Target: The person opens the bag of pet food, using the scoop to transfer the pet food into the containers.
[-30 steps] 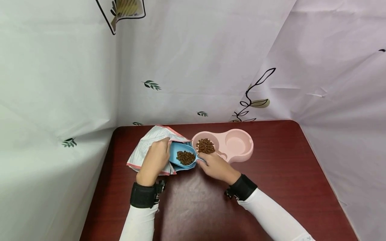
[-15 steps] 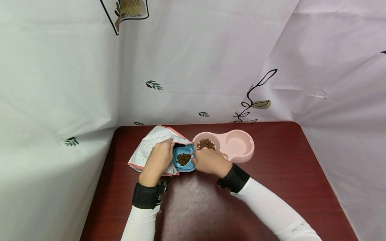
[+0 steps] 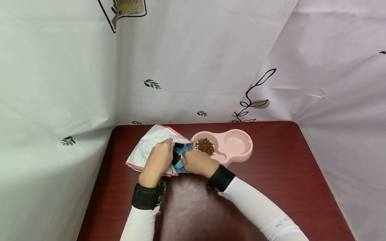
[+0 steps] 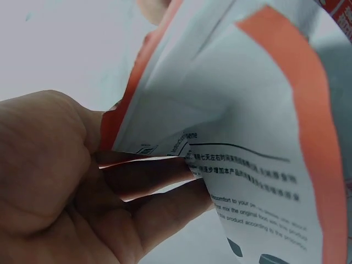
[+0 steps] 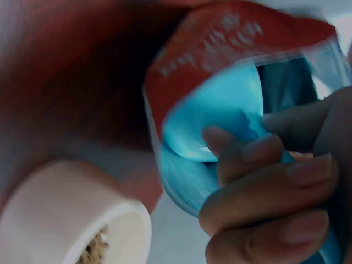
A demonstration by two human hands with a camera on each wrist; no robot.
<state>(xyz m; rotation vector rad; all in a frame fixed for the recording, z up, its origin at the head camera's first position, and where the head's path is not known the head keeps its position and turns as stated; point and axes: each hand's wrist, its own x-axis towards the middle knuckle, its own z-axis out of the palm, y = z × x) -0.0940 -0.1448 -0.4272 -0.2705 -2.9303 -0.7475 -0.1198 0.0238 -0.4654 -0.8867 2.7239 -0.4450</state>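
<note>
My left hand (image 3: pixel 158 159) holds the mouth edge of a white paper-like bag (image 3: pixel 147 145) with red trim, its printed side bending over the fingers in the left wrist view. My right hand (image 3: pixel 197 162) grips the handle of a light blue scoop (image 5: pixel 220 110), fingers curled round it. The scoop's bowl is inside the bag's opening, with brown kibble (image 3: pixel 176 158) showing in it in the head view. Its front end is hidden by the bag and my left hand.
Right of the bag stands a pink double pet bowl (image 3: pixel 221 142), with brown kibble (image 3: pixel 205 146) in its left compartment. Both are on a dark red table (image 3: pixel 280 174), close to its back edge. A white patterned sheet (image 3: pixel 193 67) hangs behind.
My right hand has moved left, pushing the scoop deeper into the bag, so less of it shows. The bowl's left kibble is uncovered again. My left hand stays on the bag.
</note>
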